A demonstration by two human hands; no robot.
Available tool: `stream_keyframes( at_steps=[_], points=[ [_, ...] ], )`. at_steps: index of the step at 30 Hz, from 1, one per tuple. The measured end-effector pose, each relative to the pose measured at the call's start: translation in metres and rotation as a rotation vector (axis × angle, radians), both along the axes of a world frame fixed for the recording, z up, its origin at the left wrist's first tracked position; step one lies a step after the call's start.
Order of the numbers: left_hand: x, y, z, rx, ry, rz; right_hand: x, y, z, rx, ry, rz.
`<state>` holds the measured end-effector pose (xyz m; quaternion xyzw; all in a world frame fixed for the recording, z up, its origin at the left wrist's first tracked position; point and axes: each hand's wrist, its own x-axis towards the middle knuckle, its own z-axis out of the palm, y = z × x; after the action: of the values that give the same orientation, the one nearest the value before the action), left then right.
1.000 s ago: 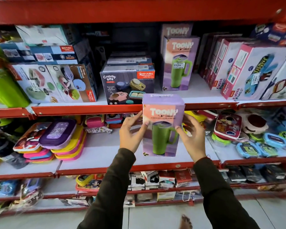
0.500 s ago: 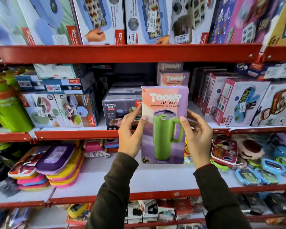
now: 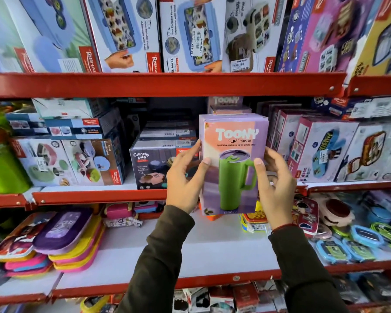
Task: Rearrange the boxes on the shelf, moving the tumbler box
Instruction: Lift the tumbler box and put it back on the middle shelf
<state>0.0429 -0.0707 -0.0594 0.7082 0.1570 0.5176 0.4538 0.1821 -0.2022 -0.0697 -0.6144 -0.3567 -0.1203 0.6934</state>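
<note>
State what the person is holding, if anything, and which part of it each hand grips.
The Toony tumbler box, upright: left hand on its left side edge, right hand on its right side edge.

Tumbler box [image 3: 234, 163]: lilac and peach, green mug print. Shelf edges [image 3: 167, 83] red. Sleeves [image 3: 158, 256] dark olive.

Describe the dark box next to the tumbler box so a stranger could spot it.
Find the red shelf rail at hand height. Just left of the tumbler box held in both hands stands the dark box, marked "Crunchy bite". It alone there is near black; its neighbours are pale or pink.
</note>
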Motion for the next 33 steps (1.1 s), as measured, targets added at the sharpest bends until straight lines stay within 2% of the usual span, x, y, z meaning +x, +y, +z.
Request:
stream_keyframes(
  at_steps=[6, 19, 33],
  points=[
    [0.052, 0.012, 0.003, 0.046, 0.012, 0.005, 0.045, 0.015, 0.012, -0.092, -0.014, -0.003],
    [0.105, 0.036, -0.018, -0.041, 0.206, 0.005, 0.099, 0.052, -0.01, -0.255, -0.009, -0.026],
    [0.116, 0.044, -0.013, -0.021, 0.218, 0.092, 0.101, 0.061, -0.005, -0.216, 0.002, -0.009]
  ],
)
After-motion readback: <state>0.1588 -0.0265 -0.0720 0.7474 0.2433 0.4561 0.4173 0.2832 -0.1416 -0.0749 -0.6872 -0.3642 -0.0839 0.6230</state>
